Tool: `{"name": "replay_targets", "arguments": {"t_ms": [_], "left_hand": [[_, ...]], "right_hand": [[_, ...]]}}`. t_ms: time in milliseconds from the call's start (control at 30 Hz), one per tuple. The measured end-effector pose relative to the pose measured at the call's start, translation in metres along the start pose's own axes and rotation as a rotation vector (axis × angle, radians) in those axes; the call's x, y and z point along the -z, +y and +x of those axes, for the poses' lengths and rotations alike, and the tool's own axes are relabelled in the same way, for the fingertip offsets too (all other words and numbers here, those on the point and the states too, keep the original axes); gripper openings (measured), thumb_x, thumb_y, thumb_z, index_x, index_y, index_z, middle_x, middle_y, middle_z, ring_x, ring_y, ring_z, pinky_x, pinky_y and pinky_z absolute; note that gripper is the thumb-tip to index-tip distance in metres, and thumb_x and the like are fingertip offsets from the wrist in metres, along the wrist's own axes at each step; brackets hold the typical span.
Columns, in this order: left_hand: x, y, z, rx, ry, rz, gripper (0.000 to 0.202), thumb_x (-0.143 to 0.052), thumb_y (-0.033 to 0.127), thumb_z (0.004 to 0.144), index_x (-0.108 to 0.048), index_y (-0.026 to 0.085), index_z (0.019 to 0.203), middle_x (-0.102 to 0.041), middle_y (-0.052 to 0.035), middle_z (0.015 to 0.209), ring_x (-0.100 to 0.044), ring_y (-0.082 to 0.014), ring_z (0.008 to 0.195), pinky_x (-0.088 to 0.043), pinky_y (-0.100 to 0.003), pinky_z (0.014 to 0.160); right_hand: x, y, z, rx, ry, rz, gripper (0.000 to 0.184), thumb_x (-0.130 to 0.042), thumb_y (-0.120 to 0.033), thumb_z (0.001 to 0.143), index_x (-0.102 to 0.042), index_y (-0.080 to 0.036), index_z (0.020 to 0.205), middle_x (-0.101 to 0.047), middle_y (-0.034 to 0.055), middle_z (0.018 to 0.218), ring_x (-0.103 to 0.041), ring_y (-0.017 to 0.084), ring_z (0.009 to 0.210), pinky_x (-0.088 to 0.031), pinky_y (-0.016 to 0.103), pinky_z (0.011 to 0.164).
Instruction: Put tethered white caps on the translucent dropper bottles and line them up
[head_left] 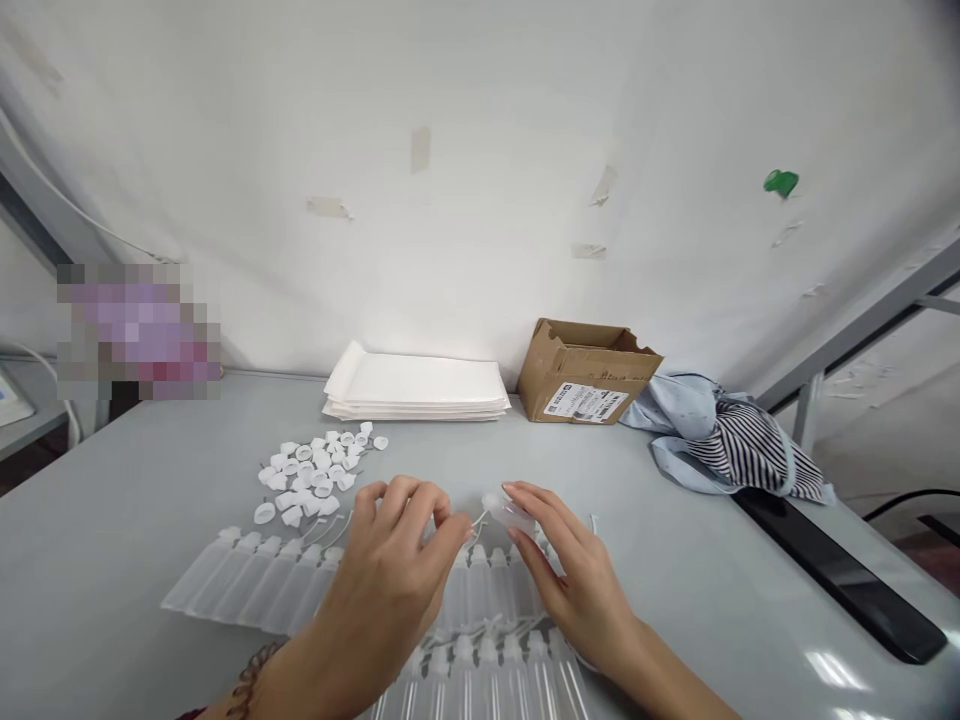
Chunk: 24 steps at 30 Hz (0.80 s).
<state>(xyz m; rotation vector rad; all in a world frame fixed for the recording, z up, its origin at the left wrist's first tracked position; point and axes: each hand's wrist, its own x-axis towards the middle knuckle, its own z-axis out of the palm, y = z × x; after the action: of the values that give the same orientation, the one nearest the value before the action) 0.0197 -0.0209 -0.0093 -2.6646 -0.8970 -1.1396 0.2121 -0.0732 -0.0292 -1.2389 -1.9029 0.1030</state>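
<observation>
My right hand [574, 580] pinches a small clear plastic bottle [507, 510] above the grey table [112, 560]. My left hand [397, 565] is closed in a pinch beside it, its fingertips on a thin white stem at the bottle's tip. Under both hands lie rows of clear squeeze bottles [255, 580], laid flat side by side, with a second row [487, 675] nearer to me. A heap of small white caps [315, 470] lies just left of and beyond my left hand.
A stack of white padded envelopes [416, 388] lies against the wall at the back. Next to it stands an open cardboard box [585, 372]. Crumpled blue and striped cloth [727, 445] lies at the right, with a black strip [840, 575] along the table's right edge.
</observation>
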Motion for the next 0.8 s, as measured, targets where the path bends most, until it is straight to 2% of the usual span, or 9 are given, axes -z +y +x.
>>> {"name": "replay_targets", "arguments": {"t_ms": [67,167,300,400,600,800], "left_hand": [[0.000,-0.001,0.000,-0.011,-0.011,-0.004,0.027,-0.045,0.000,0.088,-0.059,0.019,0.076,-0.054,-0.0040,0.076,-0.045,-0.0194,0.074,-0.032,-0.036,0.067],[-0.001,0.000,-0.001,-0.016,-0.017,-0.032,0.025,-0.046,0.002,0.088,-0.060,0.020,0.079,-0.057,-0.0052,0.083,-0.049,-0.0221,0.083,-0.035,-0.039,0.072],[-0.006,0.002,-0.006,0.006,-0.039,-0.119,0.021,-0.046,0.007,0.092,-0.061,0.019,0.084,-0.061,-0.0096,0.109,-0.050,-0.0288,0.107,-0.039,-0.048,0.086],[-0.009,0.004,-0.009,-0.005,-0.104,-0.185,0.024,-0.041,0.009,0.094,-0.060,0.019,0.084,-0.058,-0.0114,0.123,-0.048,-0.0298,0.116,-0.041,-0.049,0.089],[-0.006,0.007,-0.009,0.020,-0.178,-0.294,0.024,-0.039,0.010,0.095,-0.060,0.020,0.087,-0.055,-0.0115,0.123,-0.047,-0.0281,0.115,-0.044,-0.046,0.088],[0.000,0.011,-0.008,0.060,-0.210,-0.411,0.026,-0.041,0.009,0.094,-0.063,0.019,0.087,-0.053,-0.0119,0.118,-0.045,-0.0267,0.114,-0.048,-0.044,0.086]], "right_hand": [[-0.001,0.000,-0.001,0.009,-0.005,0.007,0.051,-0.046,-0.005,0.091,-0.039,-0.027,0.137,-0.061,0.0099,0.122,-0.060,0.020,0.114,-0.055,0.035,0.092],[-0.001,0.000,-0.002,-0.004,-0.020,0.025,0.052,-0.044,-0.006,0.092,-0.038,-0.029,0.138,-0.064,0.0081,0.114,-0.063,0.019,0.104,-0.057,0.033,0.084],[-0.001,0.000,-0.002,0.018,-0.065,0.045,0.052,-0.042,-0.004,0.092,-0.037,-0.027,0.138,-0.062,0.0090,0.111,-0.062,0.019,0.100,-0.057,0.033,0.081],[-0.002,0.001,-0.002,0.057,-0.110,0.046,0.055,-0.040,-0.001,0.091,-0.036,-0.027,0.140,-0.060,0.0105,0.114,-0.060,0.020,0.103,-0.057,0.034,0.082],[-0.002,0.001,-0.002,0.095,-0.113,0.039,0.055,-0.036,-0.001,0.091,-0.040,-0.029,0.139,-0.059,0.0105,0.113,-0.061,0.021,0.102,-0.059,0.033,0.078],[0.000,-0.003,-0.001,0.084,-0.074,0.056,0.050,-0.039,-0.002,0.090,-0.046,-0.026,0.134,-0.061,0.0108,0.109,-0.064,0.019,0.098,-0.059,0.030,0.076]]}}
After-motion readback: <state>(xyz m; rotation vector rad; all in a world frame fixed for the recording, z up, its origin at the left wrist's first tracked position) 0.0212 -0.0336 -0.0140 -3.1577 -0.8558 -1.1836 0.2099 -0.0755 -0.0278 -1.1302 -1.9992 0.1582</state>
